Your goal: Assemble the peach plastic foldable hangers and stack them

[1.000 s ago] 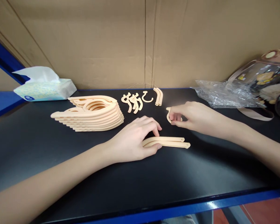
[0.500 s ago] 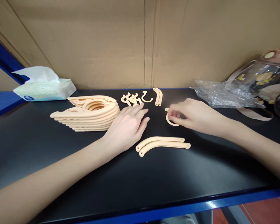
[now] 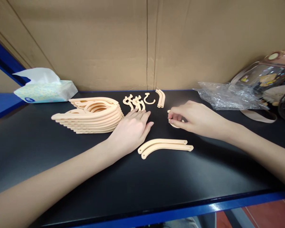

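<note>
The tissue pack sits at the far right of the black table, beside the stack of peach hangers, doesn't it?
Not quite. The head view shows the tissue pack at the far left of the black table, not the right. It does sit beside the stack of peach hangers. The far right holds a crumpled plastic bag.

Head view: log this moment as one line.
left hand: flat, open, beside hook pile | right hand: pinching hook piece | two curved arms: lying free between hands
</note>
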### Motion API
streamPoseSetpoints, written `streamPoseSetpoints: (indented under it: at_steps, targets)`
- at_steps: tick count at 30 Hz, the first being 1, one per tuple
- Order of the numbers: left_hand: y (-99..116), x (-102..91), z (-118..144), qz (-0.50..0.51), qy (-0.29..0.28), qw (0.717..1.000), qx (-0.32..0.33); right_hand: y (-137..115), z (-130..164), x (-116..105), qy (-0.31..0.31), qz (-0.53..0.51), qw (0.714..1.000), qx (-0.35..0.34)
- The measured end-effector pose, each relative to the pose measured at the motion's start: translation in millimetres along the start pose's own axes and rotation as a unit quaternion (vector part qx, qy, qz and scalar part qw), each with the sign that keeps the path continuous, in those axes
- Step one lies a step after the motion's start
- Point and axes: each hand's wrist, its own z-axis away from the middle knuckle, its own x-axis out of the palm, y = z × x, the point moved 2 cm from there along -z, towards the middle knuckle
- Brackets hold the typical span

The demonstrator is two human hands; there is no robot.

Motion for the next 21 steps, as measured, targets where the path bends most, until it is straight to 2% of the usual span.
streamPoseSetpoints:
  at_steps: [4,9,13,17,21]
  targets:
    - [3,-5.7,2,0.013,0.025,1.0,-0.001,1,0,0,-0.001,0.004,1.0,0.007]
    - [7,-15.2,4,0.0,0.043,0.999,0.028,3,0,1,0.005,0.016,1.0,0.005]
    - [8,-23.3,5,-0.052,0.048,0.996,0.05,2,0,1,0.013,0.022,1.0,-0.008]
    - [7,-24.0,5,-0.123,0.007,0.992,0.02,1,0,2,0.033,0.025,0.999,-0.027]
    - [4,-20.9,5,-0.12,-0.032,0.992,0.012,0,0,3,0.056,0.044,0.995,-0.063]
